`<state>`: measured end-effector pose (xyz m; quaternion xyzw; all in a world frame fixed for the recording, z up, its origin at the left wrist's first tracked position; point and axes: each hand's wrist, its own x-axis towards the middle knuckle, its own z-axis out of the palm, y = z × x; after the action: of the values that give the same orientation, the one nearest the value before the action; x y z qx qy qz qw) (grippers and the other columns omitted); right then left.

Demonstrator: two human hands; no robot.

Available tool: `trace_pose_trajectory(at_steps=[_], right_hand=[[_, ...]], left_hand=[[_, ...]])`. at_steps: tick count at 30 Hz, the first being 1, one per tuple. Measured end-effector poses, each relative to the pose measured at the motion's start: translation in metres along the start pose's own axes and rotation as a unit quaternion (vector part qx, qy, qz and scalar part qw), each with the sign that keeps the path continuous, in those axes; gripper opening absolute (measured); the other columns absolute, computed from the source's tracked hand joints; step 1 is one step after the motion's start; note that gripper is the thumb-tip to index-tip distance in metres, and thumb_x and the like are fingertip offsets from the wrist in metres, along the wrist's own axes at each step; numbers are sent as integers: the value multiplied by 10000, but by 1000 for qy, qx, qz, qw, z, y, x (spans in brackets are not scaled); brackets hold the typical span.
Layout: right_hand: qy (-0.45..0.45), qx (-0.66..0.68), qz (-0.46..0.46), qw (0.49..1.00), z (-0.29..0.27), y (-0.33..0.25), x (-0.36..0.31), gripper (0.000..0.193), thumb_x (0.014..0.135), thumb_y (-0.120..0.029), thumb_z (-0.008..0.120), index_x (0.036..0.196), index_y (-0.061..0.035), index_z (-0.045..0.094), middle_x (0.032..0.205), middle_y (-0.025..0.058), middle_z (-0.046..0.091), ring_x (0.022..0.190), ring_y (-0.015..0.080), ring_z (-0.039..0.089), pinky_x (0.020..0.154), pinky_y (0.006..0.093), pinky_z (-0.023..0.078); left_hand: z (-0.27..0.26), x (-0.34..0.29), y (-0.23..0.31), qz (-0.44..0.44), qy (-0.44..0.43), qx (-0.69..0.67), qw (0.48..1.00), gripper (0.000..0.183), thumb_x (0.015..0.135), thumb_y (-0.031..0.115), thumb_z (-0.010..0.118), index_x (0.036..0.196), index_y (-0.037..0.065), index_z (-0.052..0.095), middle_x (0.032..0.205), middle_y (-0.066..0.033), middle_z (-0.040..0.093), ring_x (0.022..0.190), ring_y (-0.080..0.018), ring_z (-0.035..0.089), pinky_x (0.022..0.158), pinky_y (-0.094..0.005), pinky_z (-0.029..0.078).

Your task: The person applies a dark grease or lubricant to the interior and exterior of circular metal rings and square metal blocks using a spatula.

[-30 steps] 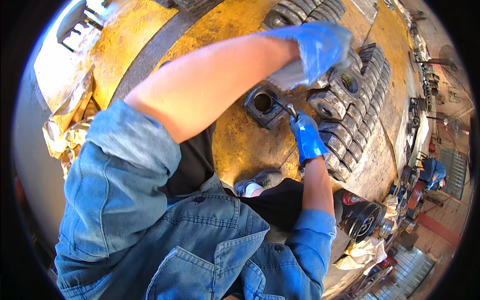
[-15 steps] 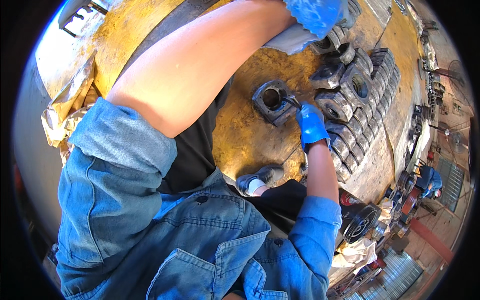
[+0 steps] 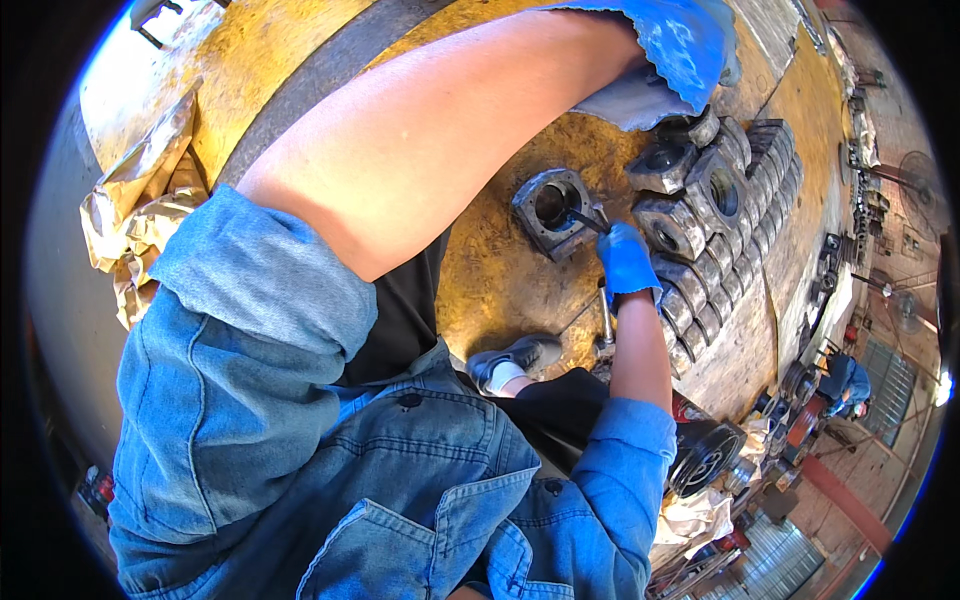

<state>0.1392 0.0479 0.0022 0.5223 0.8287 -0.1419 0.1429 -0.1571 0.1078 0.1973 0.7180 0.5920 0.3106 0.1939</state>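
Note:
My left hand (image 3: pixel 690 50), in a loose blue glove, reaches across the top of the view over the far end of a stack of metal castings (image 3: pixel 715 225). Its fingers are hidden behind the glove and its cuff. My right hand (image 3: pixel 628 260), also in a blue glove, closes around a dark rod-like tool (image 3: pixel 588 221). The tool's tip points into the round bore of a single square-flanged metal housing (image 3: pixel 553 203) on the floor. This housing sits apart from the stack, to its left. Below the right hand is a slim metal handle (image 3: pixel 606 315); whether the hand touches it is unclear.
Stained yellow floor (image 3: pixel 490 270) surrounds the castings. A dark shoe (image 3: pixel 515 360) stands close below the housing. Crumpled brown paper (image 3: pixel 150 215) lies on the left. A black wheel (image 3: pixel 708 457) is at lower right; a person (image 3: pixel 848 385) and fans (image 3: pixel 915 180) are farther off.
My left hand has moved right, over the far end of the stack. The right hand keeps hold of the tool, and the slim handle below it now shows more. The view has shifted slightly.

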Motion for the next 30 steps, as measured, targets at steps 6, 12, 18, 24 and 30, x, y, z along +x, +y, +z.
trace_pose_trajectory(at_steps=[6,12,18,24,30], right_hand=[[9,39,1,999,15,20,3,284,839,-256,599,930,6,657,902,285,640,878,448,624,744,487,511],[1,15,27,1000,29,23,8,278,823,-239,614,902,24,658,850,280,650,833,432,641,719,484,516],[-44,115,90,988,42,32,12,244,814,-205,576,892,-3,689,910,273,653,881,444,631,756,495,512],[-61,98,53,992,67,45,18,241,796,-188,592,856,28,680,897,290,648,860,439,639,731,494,515],[-121,169,90,974,41,-7,21,217,770,-159,625,813,47,679,834,283,641,833,415,649,704,475,517]], left_hand=[[-4,-2,5,4,0,-17,1000,548,797,444,678,1146,23,643,1013,-198,677,957,-305,656,860,-421,511],[-5,-4,5,4,1,-28,1000,548,796,439,681,1147,19,641,1015,-199,677,959,-305,655,860,-420,509],[-5,-4,7,8,-1,-30,1000,549,796,434,683,1147,14,639,1018,-199,677,961,-305,655,860,-418,508],[-2,-3,7,9,-1,-32,999,550,796,429,686,1148,9,638,1021,-200,677,963,-305,655,861,-417,506],[-12,-10,-3,-8,7,-10,1000,550,796,423,689,1149,5,636,1023,-201,677,965,-304,655,861,-415,504]])
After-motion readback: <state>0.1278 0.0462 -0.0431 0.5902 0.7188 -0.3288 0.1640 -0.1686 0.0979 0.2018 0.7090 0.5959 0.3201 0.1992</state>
